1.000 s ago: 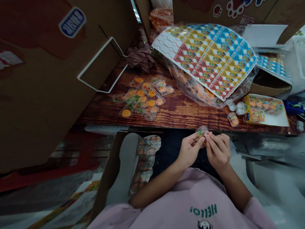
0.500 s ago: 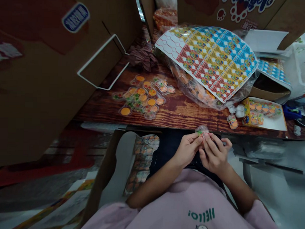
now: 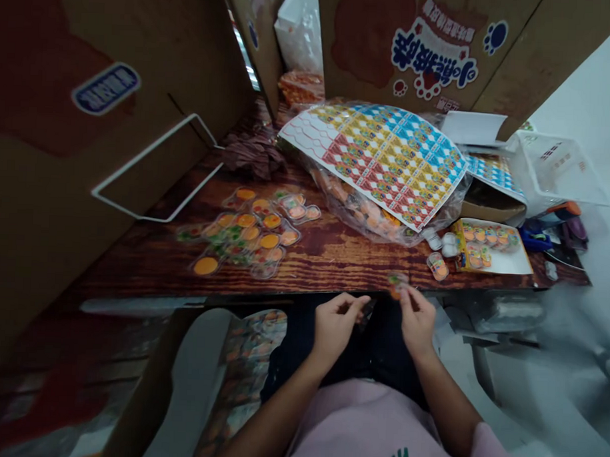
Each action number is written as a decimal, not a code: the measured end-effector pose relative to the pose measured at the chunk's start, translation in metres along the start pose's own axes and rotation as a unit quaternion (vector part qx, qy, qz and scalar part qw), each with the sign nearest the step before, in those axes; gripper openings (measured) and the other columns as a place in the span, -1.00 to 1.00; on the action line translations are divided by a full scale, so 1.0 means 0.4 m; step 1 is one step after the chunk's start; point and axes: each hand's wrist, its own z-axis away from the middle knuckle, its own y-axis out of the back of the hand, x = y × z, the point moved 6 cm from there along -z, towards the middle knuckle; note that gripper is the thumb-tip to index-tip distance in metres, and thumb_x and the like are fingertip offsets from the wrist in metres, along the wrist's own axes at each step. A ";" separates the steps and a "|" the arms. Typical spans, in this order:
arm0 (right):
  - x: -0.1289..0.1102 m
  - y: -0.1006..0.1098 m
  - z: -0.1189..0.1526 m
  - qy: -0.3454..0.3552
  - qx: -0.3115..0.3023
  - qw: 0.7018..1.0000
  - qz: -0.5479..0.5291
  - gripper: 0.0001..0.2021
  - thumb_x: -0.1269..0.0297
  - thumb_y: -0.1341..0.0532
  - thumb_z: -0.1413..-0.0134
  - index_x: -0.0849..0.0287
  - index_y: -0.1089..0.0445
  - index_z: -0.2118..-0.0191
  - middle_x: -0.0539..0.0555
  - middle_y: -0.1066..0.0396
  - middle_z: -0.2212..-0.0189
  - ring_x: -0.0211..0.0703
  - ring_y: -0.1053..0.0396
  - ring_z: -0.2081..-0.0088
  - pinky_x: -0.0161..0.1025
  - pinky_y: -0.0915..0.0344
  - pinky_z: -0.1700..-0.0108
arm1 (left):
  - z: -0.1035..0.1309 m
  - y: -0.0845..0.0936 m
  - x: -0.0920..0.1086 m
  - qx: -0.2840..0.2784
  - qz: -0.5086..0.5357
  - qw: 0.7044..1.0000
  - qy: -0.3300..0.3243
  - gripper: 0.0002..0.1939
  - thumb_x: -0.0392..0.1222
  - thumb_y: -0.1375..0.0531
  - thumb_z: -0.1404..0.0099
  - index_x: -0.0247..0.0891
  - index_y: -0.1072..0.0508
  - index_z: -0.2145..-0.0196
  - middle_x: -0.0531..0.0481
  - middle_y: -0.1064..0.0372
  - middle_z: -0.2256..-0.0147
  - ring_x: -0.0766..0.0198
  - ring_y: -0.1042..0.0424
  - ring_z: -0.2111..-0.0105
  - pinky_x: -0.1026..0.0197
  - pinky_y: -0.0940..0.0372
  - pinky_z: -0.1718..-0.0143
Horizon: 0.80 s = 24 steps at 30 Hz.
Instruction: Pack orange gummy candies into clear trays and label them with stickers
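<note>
At the table's front edge, my right hand [image 3: 418, 320] pinches a small clear plastic piece [image 3: 397, 285] with green and orange print. My left hand [image 3: 336, 323] is apart from it to the left, thumb and forefinger pressed together; whatever may be between them is too small to make out. A loose pile of clear pieces with orange discs [image 3: 252, 236] lies on the wooden table [image 3: 348, 260] to the left. One filled pack [image 3: 438, 266] rests beside a yellow-edged tray [image 3: 521, 255] holding several similar packs, with small white pieces [image 3: 450, 244] next to it.
A printed sticker sheet [image 3: 402, 158] covers a clear bag of orange pieces. Cardboard boxes [image 3: 361, 50] stand behind and at the left [image 3: 36, 199]. A white basket [image 3: 562, 167] is at the back right. Below the table, an open box holds packed pieces [image 3: 254, 340].
My hands have separated; the clear piece is now in my right hand alone. The camera view has shifted, so the table appears lower and further left.
</note>
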 end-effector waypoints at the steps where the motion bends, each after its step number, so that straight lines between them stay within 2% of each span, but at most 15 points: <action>1: 0.016 0.047 -0.028 0.037 0.066 0.996 0.049 -0.67 0.08 -0.18 -0.38 0.14 -0.60 -0.01 0.17 -0.64 0.09 0.03 -0.59 0.05 -0.03 -0.49 -0.07 | -0.016 0.043 0.008 0.046 -0.073 0.995 -0.052 -0.57 0.11 -0.29 -0.29 -0.25 -0.48 0.58 0.01 -0.40 0.62 0.29 -0.37 0.58 0.25 -0.29 0.46; 2: 0.033 0.092 -0.057 0.080 0.118 0.984 0.108 -0.66 0.10 -0.17 -0.39 0.15 -0.58 -0.06 0.19 -0.61 0.01 0.05 -0.56 -0.04 0.02 -0.44 -0.16 | -0.031 0.091 0.018 0.102 -0.146 0.978 -0.106 -0.58 0.10 -0.24 -0.34 -0.24 -0.49 0.54 -0.01 -0.43 0.58 0.27 -0.39 0.53 0.21 -0.32 0.38; 4: 0.074 0.165 -0.116 0.154 0.189 0.941 0.235 -0.66 0.11 -0.18 -0.37 0.18 -0.59 -0.02 0.26 -0.59 -0.01 0.10 -0.54 -0.08 0.10 -0.38 -0.22 | -0.057 0.184 0.034 0.204 -0.278 0.921 -0.181 -0.63 0.08 -0.18 -0.38 -0.27 -0.55 0.39 -0.15 -0.54 0.38 0.12 -0.49 0.31 0.06 -0.36 0.11; 5: 0.101 0.187 -0.143 0.168 0.200 0.922 0.287 -0.67 0.11 -0.17 -0.38 0.20 -0.60 0.05 0.29 -0.59 -0.01 0.12 -0.53 -0.09 0.14 -0.36 -0.22 | -0.072 0.222 0.035 0.236 -0.337 0.891 -0.190 -0.63 0.08 -0.18 -0.38 -0.31 -0.57 0.27 -0.27 -0.57 0.20 -0.01 -0.50 0.12 -0.06 -0.31 -0.05; 6: 0.129 0.196 -0.168 0.179 0.185 0.910 0.324 -0.66 0.11 -0.15 -0.39 0.21 -0.61 0.10 0.31 -0.60 0.01 0.13 -0.53 -0.08 0.17 -0.35 -0.22 | -0.086 0.254 0.031 0.258 -0.386 0.866 -0.184 -0.58 0.09 -0.18 -0.38 -0.35 -0.58 0.14 -0.37 -0.52 0.01 -0.14 -0.43 -0.06 -0.17 -0.22 -0.17; 8: 0.179 0.191 -0.196 0.188 0.139 0.902 0.364 -0.67 0.09 -0.15 -0.39 0.19 -0.60 0.14 0.29 -0.60 0.02 0.14 -0.54 -0.06 0.20 -0.33 -0.21 | -0.109 0.292 0.018 0.254 -0.449 0.841 -0.162 -0.43 0.13 -0.17 -0.38 -0.40 -0.49 -0.12 -0.44 -0.28 -0.27 -0.30 -0.17 -0.30 -0.31 -0.03 -0.29; 10: 0.214 0.171 -0.201 0.185 0.094 0.904 0.373 -0.67 0.05 -0.17 -0.38 0.17 -0.56 0.05 0.30 -0.56 -0.07 0.15 -0.51 -0.08 0.19 -0.32 -0.19 | -0.116 0.302 0.001 0.223 -0.469 0.841 -0.151 -0.34 0.14 -0.12 -0.42 -0.40 -0.37 -0.27 -0.41 -0.16 -0.37 -0.32 -0.03 -0.38 -0.35 0.08 -0.33; 13: 0.241 0.154 -0.193 0.157 0.061 0.923 0.346 -0.57 0.01 -0.17 -0.36 0.22 -0.43 -0.13 0.39 -0.42 -0.21 0.19 -0.41 -0.17 0.16 -0.32 -0.18 | -0.103 0.295 -0.020 0.193 -0.467 0.849 -0.156 -0.39 0.09 -0.05 -0.46 -0.35 -0.34 -0.30 -0.36 -0.18 -0.37 -0.27 -0.05 -0.38 -0.35 0.15 -0.34; 17: 0.257 0.170 -0.202 0.135 0.046 0.940 0.311 -0.58 0.03 -0.13 -0.36 0.23 -0.37 -0.12 0.35 -0.47 -0.03 0.16 -0.40 -0.07 0.13 -0.35 -0.13 | -0.099 0.295 -0.043 0.183 -0.452 0.857 -0.166 -0.49 0.09 -0.06 -0.45 -0.30 -0.48 -0.14 -0.33 -0.14 -0.39 -0.23 -0.10 -0.36 -0.29 0.08 -0.33; 20: 0.266 0.190 -0.213 0.126 0.049 0.942 0.306 -0.63 0.00 -0.15 -0.34 0.20 -0.37 -0.03 0.28 -0.48 0.08 0.08 -0.43 0.05 0.05 -0.40 -0.05 | -0.112 0.296 -0.052 0.168 -0.432 0.866 -0.190 -0.58 0.05 -0.09 -0.43 -0.28 -0.51 -0.04 -0.33 -0.25 -0.32 -0.17 -0.18 -0.32 -0.23 -0.01 -0.31; 24: 0.269 0.208 -0.222 0.111 0.075 0.941 0.310 -0.60 -0.03 -0.14 -0.34 0.21 -0.33 -0.05 0.26 -0.47 0.11 0.04 -0.43 0.10 0.01 -0.41 0.00 | -0.127 0.291 -0.046 0.167 -0.422 0.862 -0.224 -0.65 0.03 -0.15 -0.42 -0.27 -0.51 0.03 -0.31 -0.38 -0.21 -0.13 -0.26 -0.28 -0.21 -0.04 -0.32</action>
